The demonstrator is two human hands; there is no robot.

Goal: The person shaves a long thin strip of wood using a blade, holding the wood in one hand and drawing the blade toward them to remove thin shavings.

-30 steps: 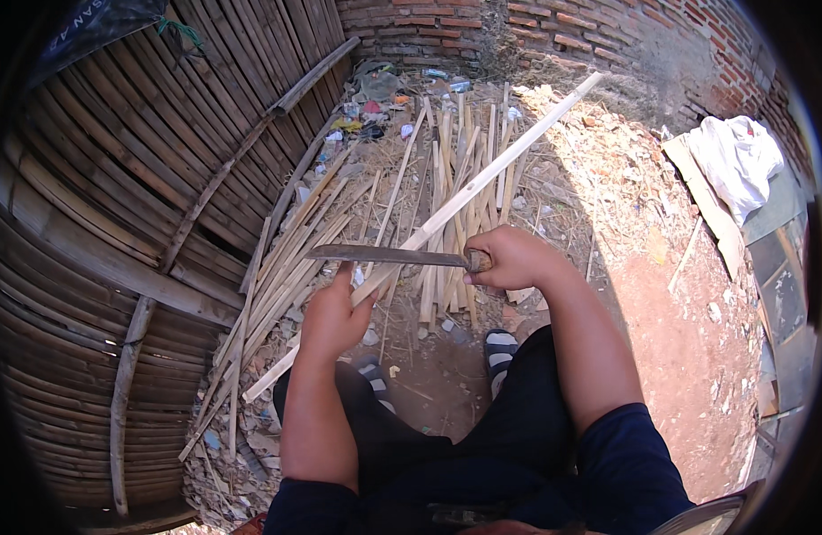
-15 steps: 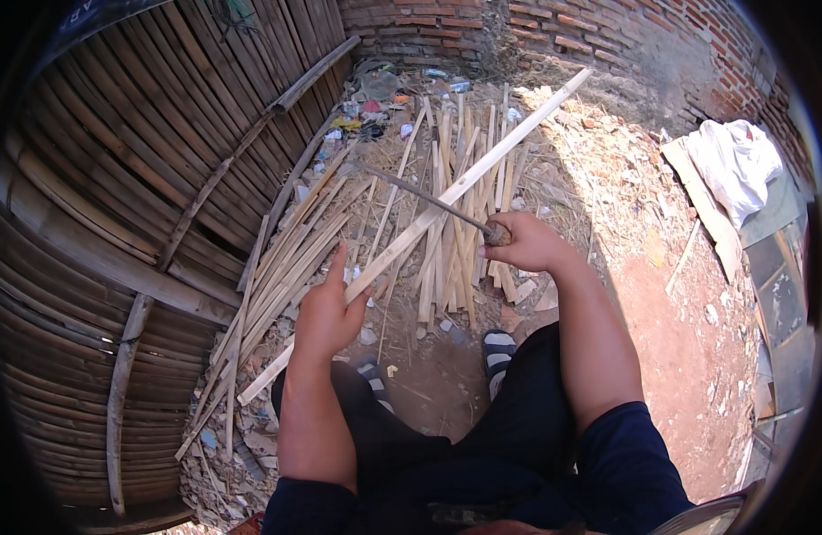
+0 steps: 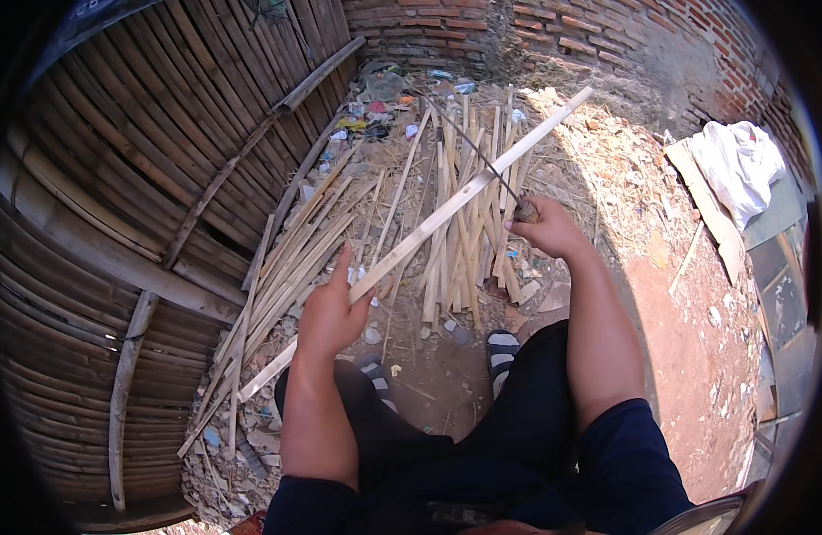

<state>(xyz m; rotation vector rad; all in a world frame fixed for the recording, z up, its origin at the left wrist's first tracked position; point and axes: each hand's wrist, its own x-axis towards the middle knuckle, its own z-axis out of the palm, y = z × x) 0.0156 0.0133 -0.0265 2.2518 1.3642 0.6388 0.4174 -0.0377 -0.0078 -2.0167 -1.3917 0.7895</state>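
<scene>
A long pale wooden strip (image 3: 411, 242) slants across in front of me, from beside my left leg up toward the far right. My left hand (image 3: 329, 319) grips its lower part, index finger stretched out along it. In my right hand (image 3: 553, 230) is the short handle of a long, thin, dark-bladed knife (image 3: 475, 150). The blade points up and to the left, crossing the strip's upper half; whether it touches the wood I cannot tell. A darker notch-like mark shows on the strip just left of the blade.
Several similar strips (image 3: 442, 276) lie piled on the littered ground ahead, with more strips (image 3: 290, 259) to the left. A slatted bamboo wall (image 3: 116, 152) rises at the left, a brick wall (image 3: 598, 36) at the back. White cloth (image 3: 736, 169) lies at the right. My feet stand below.
The knife has swung so its blade points more steeply away from me, and my right hand has moved slightly right and nearer the far side. The strip's far end has dipped a little.
</scene>
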